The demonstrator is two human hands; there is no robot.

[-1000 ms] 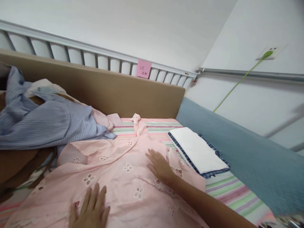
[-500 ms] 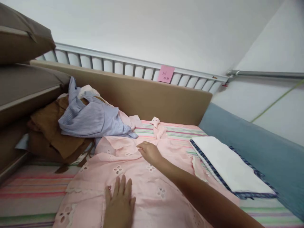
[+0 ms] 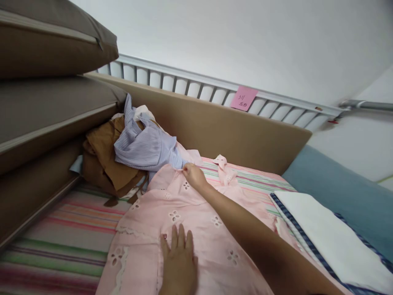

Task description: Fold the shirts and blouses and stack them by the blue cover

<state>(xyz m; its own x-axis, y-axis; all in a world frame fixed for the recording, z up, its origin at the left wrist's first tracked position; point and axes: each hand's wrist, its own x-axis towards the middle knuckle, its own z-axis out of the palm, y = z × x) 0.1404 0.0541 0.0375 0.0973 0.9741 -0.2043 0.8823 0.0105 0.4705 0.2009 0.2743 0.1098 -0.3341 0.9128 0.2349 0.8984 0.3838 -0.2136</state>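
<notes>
the pink eyelet-patterned fabric garment (image 3: 196,219) lies before the flat tan panel (image 3: 215,129), long axis seemingly toward it, the right hand (image 3: 194,175), nearer that panel, pinching the garment's edge, the left hand (image 3: 179,262) resting spread farther from it.

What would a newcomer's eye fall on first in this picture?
Probably the pink garment with flower cutouts, spread over the striped sheet in the centre; the left hand lies flat on it, and the right hand pinches an edge. Next, the blue-striped cloth heaped with brown cloth at left, and the pink note on the white railing behind.
</notes>
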